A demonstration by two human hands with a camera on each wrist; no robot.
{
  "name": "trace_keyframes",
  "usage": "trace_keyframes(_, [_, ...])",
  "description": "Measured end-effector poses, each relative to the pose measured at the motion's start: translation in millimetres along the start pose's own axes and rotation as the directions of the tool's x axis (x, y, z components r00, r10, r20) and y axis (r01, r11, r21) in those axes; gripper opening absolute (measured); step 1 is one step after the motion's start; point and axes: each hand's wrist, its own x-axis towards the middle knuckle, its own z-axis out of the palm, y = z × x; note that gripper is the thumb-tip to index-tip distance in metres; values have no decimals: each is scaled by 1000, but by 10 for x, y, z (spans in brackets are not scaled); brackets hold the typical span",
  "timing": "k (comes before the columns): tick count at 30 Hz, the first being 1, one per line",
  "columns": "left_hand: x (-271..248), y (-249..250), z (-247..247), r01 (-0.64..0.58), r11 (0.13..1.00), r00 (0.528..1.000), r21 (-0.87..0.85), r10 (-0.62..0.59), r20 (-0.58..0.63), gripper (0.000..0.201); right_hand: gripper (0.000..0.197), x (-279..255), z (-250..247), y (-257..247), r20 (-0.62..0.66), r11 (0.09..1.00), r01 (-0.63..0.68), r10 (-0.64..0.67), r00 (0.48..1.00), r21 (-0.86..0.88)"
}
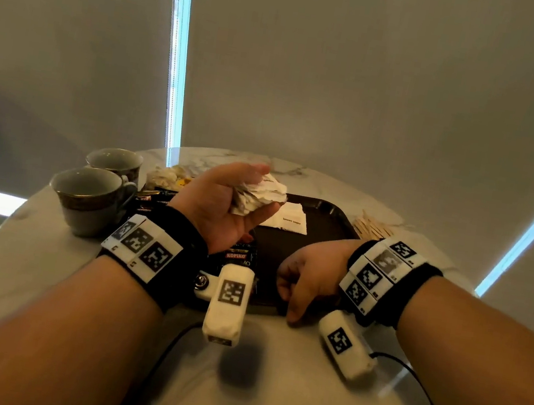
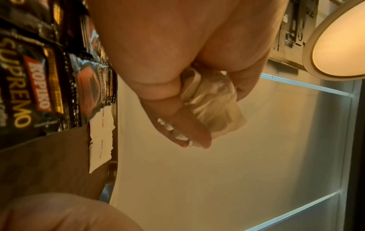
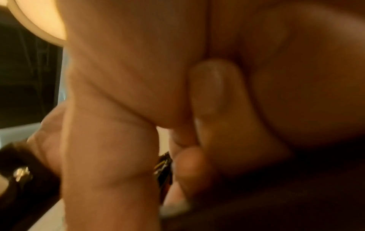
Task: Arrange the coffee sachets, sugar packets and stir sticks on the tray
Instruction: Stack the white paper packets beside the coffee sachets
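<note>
My left hand (image 1: 261, 184) is raised palm-up over the tray's far left part and grips a crumpled bunch of white sugar packets (image 1: 274, 193) (image 2: 213, 106). The dark brown tray (image 1: 323, 235) lies mid-table. More white sugar packets (image 1: 290, 219) lie flat at its back. Black Kopiko coffee sachets (image 1: 238, 258) (image 2: 29, 87) lie on its left side, partly hidden by my left wrist. My right hand (image 1: 287, 292) sits as a curled fist on the tray's near edge, thumb down at the rim, with nothing seen inside it. Wooden stir sticks (image 1: 372, 228) are piled on the table right of the tray.
Two grey cups (image 1: 89, 200) (image 1: 115, 162) stand at the table's left. More black sachets (image 1: 151, 199) and a clear bag (image 1: 169, 175) lie behind them beside the tray. The round marble table (image 1: 40, 272) ends close by on every side. Black cables trail across its near part.
</note>
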Motion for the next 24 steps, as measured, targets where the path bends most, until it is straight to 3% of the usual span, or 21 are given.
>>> trace_keyframes(8, [213, 90, 43, 16, 981, 999, 191, -6, -51, 34, 28, 73, -87, 86, -1, 996, 58, -58, 998, 72])
trace_keyframes(10, [273, 146, 23, 27, 967, 999, 253, -21, -26, 33, 28, 67, -156, 145, -84, 984, 101, -90, 992, 146])
trace_keyframes(11, [292, 169, 0, 35, 959, 999, 280, -32, -16, 32, 26, 91, -185, 165, -201, 945, 171, -117, 973, 279])
trace_keyframes(12, [309, 185, -32, 44, 953, 999, 299, -43, -11, 32, 25, 139, -221, 176, -359, 840, 287, -119, 926, 461])
trace_keyframes(13, [316, 188, -70, 49, 949, 999, 311, -50, -5, 31, 26, 196, -256, 170, -511, 654, 427, -71, 857, 625])
trace_keyframes(15, [334, 154, -163, 49, 945, 999, 324, -53, 4, 31, 34, 288, -314, 81, -637, 263, 610, 22, 771, 748])
trace_keyframes(16, [336, 134, -200, 41, 941, 999, 336, -45, 4, 31, 39, 321, -332, 15, -647, 175, 635, 17, 762, 753])
trace_keyframes(18, [329, 119, -243, 1, 936, 1000, 352, -8, 17, 31, 41, 374, -313, -117, -656, 183, 660, -89, 749, 729])
trace_keyframes(20, [315, 134, -255, -43, 943, 998, 329, 24, 61, 30, 35, 471, -256, -212, -690, 205, 710, -170, 703, 673])
trace_keyframes(22, [304, 139, -263, -64, 955, 995, 291, 36, 98, 32, 49, 589, -200, -256, -704, 112, 727, -190, 685, 677])
trace_keyframes(24, [309, 116, -284, -51, 955, 996, 292, 25, 90, 31, 65, 630, -171, -290, -712, 20, 718, -112, 693, 696])
